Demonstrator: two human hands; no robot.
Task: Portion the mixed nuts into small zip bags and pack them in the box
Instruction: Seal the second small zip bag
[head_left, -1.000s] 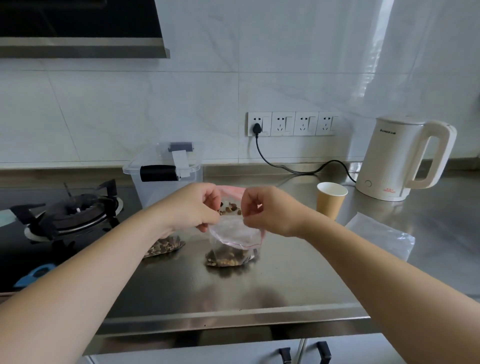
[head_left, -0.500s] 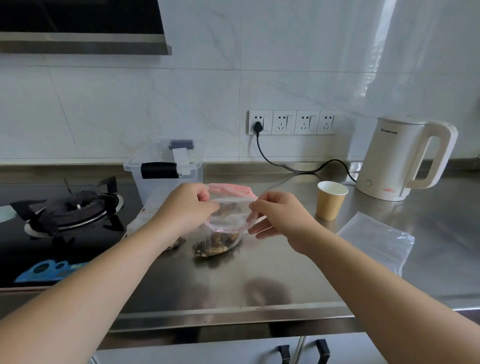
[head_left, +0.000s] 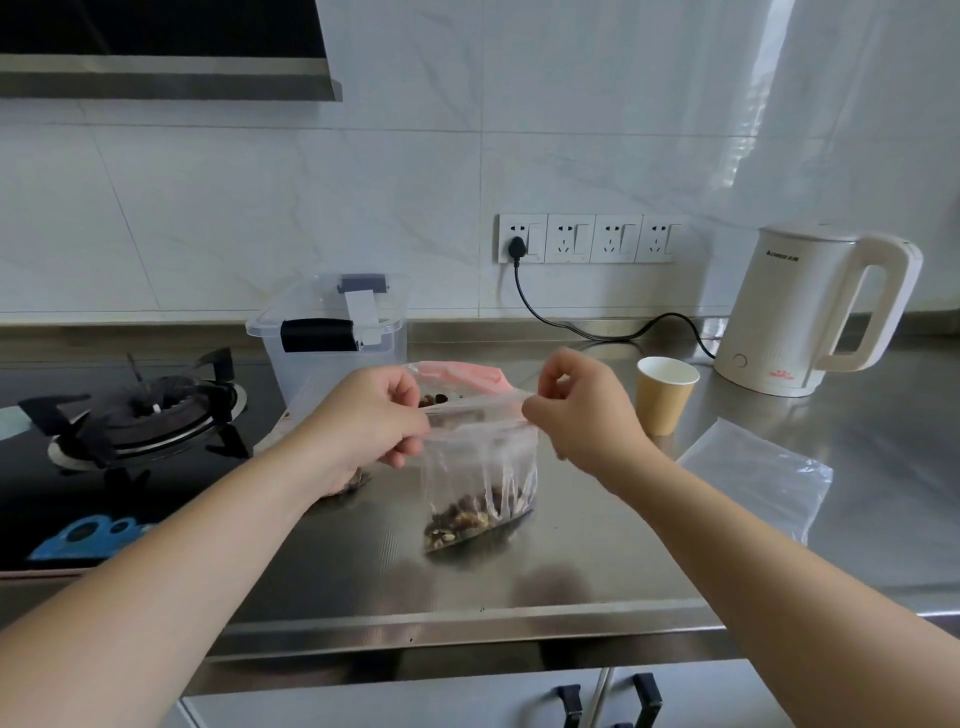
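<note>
We are at the sealing step: our left hand (head_left: 371, 415) and right hand (head_left: 582, 410) each pinch one end of the zip strip of a small clear zip bag (head_left: 480, 467), fingers curled tight on it. The bag hangs between them, its bottom resting on the steel tabletop (head_left: 597, 545), with mixed nuts (head_left: 467, 519) settled low inside. Next, we judge, the strip needs pressing closed along its length, then the bag goes into the clear lidded box (head_left: 332, 338) behind.
</note>
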